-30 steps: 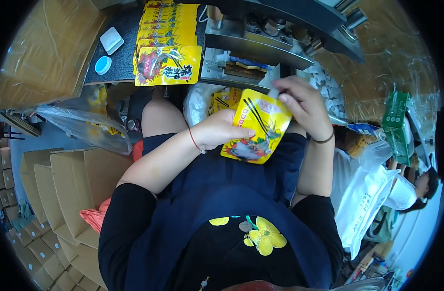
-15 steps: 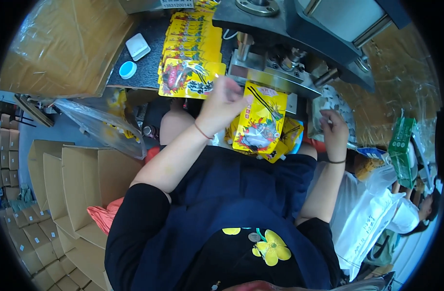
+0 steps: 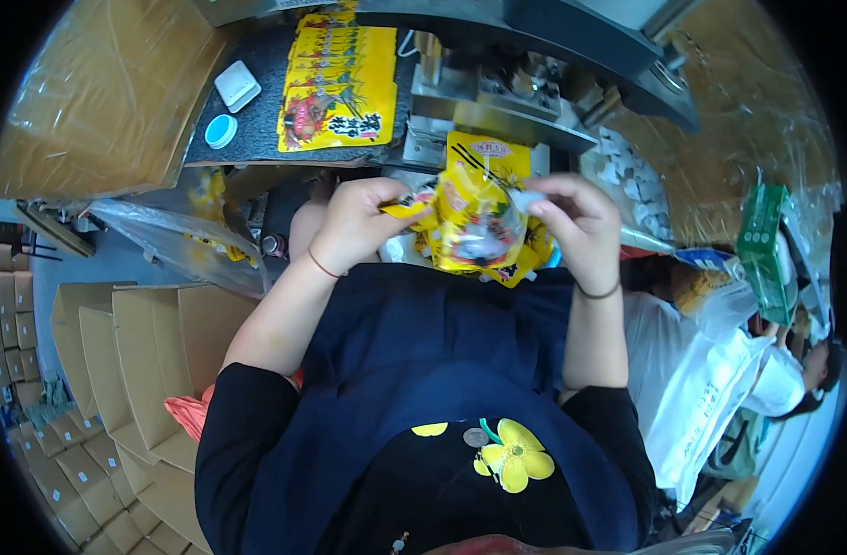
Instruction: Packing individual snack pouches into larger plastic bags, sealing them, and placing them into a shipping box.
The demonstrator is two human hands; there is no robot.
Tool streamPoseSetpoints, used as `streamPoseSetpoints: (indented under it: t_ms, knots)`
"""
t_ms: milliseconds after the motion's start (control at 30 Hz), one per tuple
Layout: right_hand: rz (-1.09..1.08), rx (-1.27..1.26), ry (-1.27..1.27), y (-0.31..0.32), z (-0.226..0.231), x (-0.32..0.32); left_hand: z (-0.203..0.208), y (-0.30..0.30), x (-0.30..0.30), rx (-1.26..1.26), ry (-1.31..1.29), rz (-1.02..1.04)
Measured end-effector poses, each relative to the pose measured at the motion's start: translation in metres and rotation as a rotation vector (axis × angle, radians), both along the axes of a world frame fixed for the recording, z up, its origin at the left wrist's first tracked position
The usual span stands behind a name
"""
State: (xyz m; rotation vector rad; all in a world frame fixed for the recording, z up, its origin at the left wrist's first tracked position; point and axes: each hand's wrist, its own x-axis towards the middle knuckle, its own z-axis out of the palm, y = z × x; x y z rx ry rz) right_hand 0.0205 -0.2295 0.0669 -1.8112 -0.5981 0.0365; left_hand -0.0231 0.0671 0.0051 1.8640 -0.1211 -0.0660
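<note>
In front of my lap, my left hand [image 3: 359, 220] pinches the left edge of a yellow printed pouch [image 3: 451, 208] with a clear window. My right hand [image 3: 581, 222] has thumb and forefinger closed on a small pale piece at the pouch's right side; whether this is part of the pouch I cannot tell. Behind it stands another yellow pouch [image 3: 486, 148], upright below the metal press [image 3: 497, 116]. More yellow pouches [image 3: 516, 270] with small white spouts lie beneath, partly hidden. At the back left, a row of overlapping yellow pouches [image 3: 373, 116] lies on the dark table.
A white square dish [image 3: 237, 85] and a blue-topped round tub [image 3: 221, 131] rest on the table's left side. Large cardboard boxes [image 3: 100, 102] flank me, with open cartons [image 3: 146, 342] at lower left. Right of me are a green box [image 3: 762, 250] and another person's white clothing [image 3: 775, 384].
My left hand has come down from beside the pouch row to the pouch over my lap. My right hand, earlier apart, has moved left and closed. The whole view has shifted slightly.
</note>
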Motion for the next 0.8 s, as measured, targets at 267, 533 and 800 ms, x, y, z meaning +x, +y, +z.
streamPoseSetpoints:
  t_ms: [267, 533, 800]
  knots:
    - [-0.082, -0.240, -0.193, 0.014, 0.021, 0.006, 0.007, -0.068, -0.015, -0.601, 0.394, -0.284]
    - [-0.281, -0.652, -0.329, -0.029, 0.019, 0.026, -0.008, -0.081, -0.007, -0.672, 0.579, -0.390]
    - [-0.378, -0.934, -0.278, -0.096, -0.047, 0.069, -0.018, -0.061, 0.047, -0.888, 0.610, -0.196]
